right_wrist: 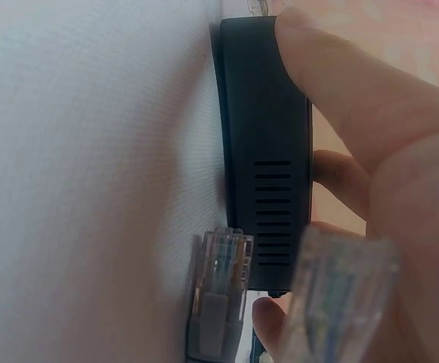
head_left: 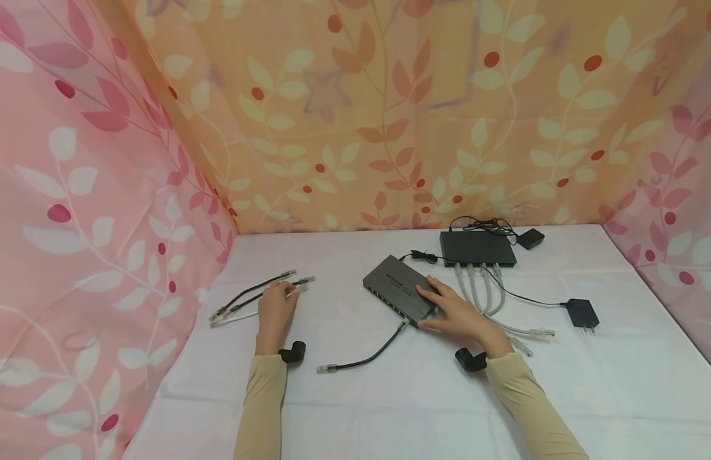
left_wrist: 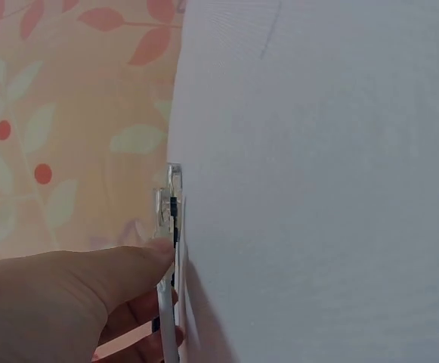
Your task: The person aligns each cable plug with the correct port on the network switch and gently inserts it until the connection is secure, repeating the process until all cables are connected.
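My left hand (head_left: 276,314) pinches a short white network cable (head_left: 238,319) close to its clear plug, among two black network cables (head_left: 248,292) on the left of the table. In the left wrist view the thumb presses the white cable (left_wrist: 168,321) just below the plug. At the middle, a dark grey network switch (head_left: 392,287) lies at a slant. My right hand (head_left: 460,316) grips its right end, thumb at the front corner and fingers over the top. A short black network cable (head_left: 369,359) is plugged into the switch's front near that thumb; its other end lies loose.
A second black switch (head_left: 478,248) stands at the back right with several grey cables (head_left: 489,291) in its front. Beside it lies a black power adapter (head_left: 530,239); another adapter (head_left: 582,313) is further right. Loose grey plugs (head_left: 542,332) lie near my right wrist.
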`<act>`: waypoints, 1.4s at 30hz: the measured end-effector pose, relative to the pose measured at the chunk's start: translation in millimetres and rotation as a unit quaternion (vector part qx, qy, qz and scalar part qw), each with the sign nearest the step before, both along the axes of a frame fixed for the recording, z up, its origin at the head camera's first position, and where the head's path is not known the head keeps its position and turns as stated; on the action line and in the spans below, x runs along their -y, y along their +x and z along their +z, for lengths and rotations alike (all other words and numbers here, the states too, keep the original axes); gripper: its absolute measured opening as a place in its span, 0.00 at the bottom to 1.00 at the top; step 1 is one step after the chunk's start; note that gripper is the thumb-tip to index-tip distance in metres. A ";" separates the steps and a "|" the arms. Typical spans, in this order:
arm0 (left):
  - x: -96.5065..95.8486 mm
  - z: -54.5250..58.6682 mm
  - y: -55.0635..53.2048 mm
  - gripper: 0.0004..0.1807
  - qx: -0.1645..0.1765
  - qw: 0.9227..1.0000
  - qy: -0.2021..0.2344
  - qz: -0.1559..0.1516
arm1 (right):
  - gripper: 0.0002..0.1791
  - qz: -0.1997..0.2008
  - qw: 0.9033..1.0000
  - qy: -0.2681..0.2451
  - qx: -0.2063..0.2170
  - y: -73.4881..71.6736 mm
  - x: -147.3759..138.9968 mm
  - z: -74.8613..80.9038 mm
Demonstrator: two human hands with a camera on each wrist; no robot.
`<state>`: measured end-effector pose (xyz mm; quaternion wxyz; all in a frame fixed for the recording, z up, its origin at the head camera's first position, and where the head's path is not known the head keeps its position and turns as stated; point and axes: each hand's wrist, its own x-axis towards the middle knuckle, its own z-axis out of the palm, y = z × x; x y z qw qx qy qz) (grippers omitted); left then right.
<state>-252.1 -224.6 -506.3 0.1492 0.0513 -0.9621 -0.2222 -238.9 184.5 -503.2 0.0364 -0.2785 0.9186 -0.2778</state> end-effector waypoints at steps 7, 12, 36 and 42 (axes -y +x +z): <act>-3.0 7.4 0.9 0.11 0.019 0.998 0.035 -0.037 | 0.45 0.003 1.000 0.000 -0.004 -0.8 0.7 2.1; -7.9 15.4 1.9 0.11 0.061 0.993 0.074 -0.063 | 0.45 0.002 1.000 0.001 -0.006 -1.0 0.9 3.1; -73.6 23.8 7.6 0.09 0.115 0.978 0.051 -0.165 | 0.44 0.000 1.000 0.001 -0.003 -0.3 0.3 0.3; -86.6 22.3 8.7 0.07 0.115 0.973 0.029 -0.197 | 0.44 0.001 1.000 -0.002 -0.002 0.3 0.7 0.7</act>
